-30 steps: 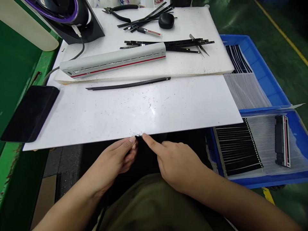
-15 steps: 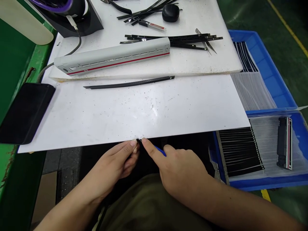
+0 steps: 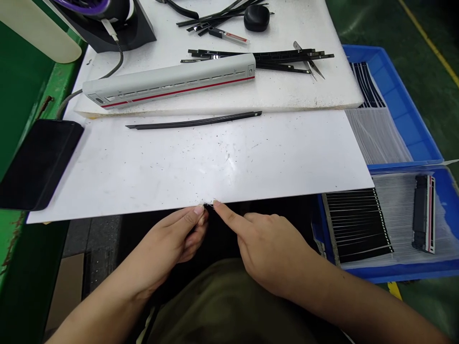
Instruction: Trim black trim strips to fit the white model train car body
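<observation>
Just below the front edge of the white board, my left hand [image 3: 182, 231] is closed in a pinch on a small black strip [image 3: 206, 205], most of which the fingers hide. My right hand [image 3: 265, 243] is curled with its index finger stretched along toward that strip. Half a second ago a blue handle showed under the right hand; the palm covers it now, and a thin tip points to the strip. On the board beyond lie a dark narrow strip [image 3: 193, 123] and a pale grey model train car shell [image 3: 172, 79] with a red stripe.
Farther back lie several black strips [image 3: 279, 56], tweezers [image 3: 315, 69], a capped blade [image 3: 229, 36], a round black case [image 3: 256, 18] and pliers [image 3: 182, 9]. A black phone-like slab [image 3: 39, 165] sits left. Blue bins [image 3: 405, 110] with layered strips stand at right.
The right hand has shifted and turned slightly, so the blue handle is now out of sight. The left hand keeps its pinch. The whole view has moved slightly.
</observation>
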The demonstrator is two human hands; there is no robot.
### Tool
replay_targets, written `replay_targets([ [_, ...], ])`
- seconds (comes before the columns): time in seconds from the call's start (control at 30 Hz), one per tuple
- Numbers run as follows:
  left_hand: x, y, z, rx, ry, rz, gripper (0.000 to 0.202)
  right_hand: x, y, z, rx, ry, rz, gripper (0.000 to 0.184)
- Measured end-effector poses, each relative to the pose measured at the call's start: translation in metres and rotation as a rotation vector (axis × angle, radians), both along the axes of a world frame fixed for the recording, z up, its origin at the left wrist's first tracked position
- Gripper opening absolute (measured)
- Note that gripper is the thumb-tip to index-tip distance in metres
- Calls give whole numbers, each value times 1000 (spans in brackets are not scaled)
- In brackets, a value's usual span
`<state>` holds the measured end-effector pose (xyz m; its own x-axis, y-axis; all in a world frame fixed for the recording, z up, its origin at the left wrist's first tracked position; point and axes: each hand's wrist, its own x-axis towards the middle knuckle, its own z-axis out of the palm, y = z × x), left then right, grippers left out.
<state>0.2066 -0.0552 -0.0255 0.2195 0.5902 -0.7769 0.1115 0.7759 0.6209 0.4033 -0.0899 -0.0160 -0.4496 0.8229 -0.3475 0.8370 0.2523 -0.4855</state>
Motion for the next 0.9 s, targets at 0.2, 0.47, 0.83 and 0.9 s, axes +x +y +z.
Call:
replay_targets([
  [0.2,-1,0,-3,12,-4,4,42,-4,-2,-4,110,-112,41,78],
  [0.47,-3,1,-2,16,-29,9,39,-5,-5,-10,194,-177,35,80],
  [0.83,-7,-3,6,-188,-315,58,26,26,2,-7,12,182,-168,67],
  [0.9,-7,-3,7,-210,-369,84,30,25,1,-5,16,195,-166,68],
])
